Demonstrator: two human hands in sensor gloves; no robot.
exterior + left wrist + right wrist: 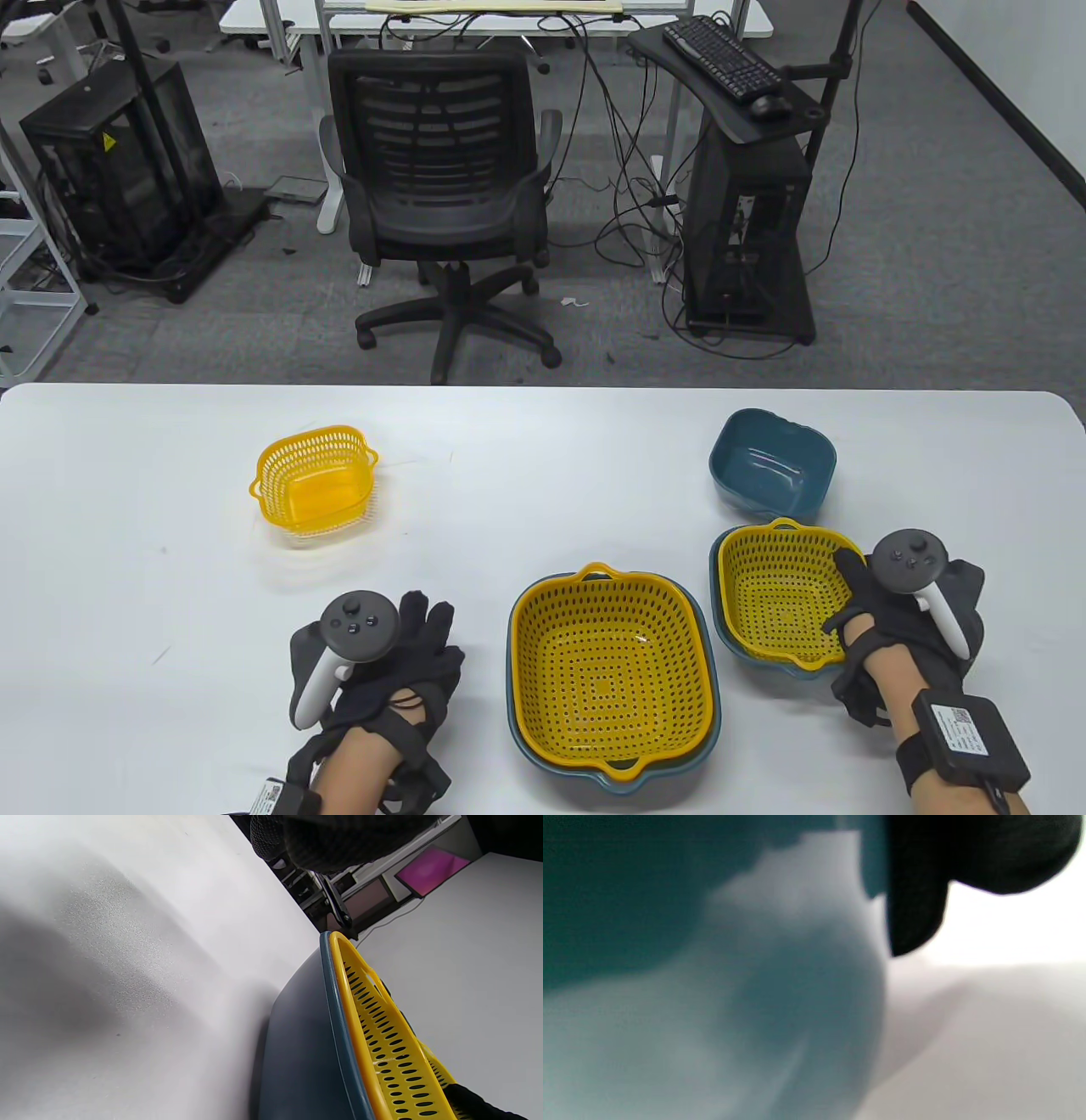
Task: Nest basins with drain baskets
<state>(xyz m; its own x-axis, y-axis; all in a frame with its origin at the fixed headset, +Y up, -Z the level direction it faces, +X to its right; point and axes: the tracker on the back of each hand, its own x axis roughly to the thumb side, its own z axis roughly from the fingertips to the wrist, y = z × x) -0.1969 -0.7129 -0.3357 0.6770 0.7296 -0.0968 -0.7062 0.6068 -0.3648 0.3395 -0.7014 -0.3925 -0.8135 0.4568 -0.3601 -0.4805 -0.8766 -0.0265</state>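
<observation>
A large yellow drain basket (pixel 611 671) sits nested in a large blue basin (pixel 629 784) at the front centre. A medium yellow basket (pixel 776 598) sits in a medium blue basin (pixel 718 630) to its right. My right hand (pixel 857 594) grips their right rim, thumb over the basket's edge. A small blue basin (pixel 772 463) stands empty behind them. A small yellow basket (pixel 314 480) stands alone at the left. My left hand (pixel 428 628) lies flat on the table with fingers spread, left of the large basin and apart from it. The left wrist view shows the large basin's wall (pixel 297 1052) and basket (pixel 373 1035).
The white table (pixel 127 526) ends at its far edge behind the small basin and small basket. An office chair (pixel 441 195) and computer stands are on the floor beyond. The right wrist view shows only a blurred teal basin wall (pixel 670 942) and a dark gloved finger (pixel 916 899).
</observation>
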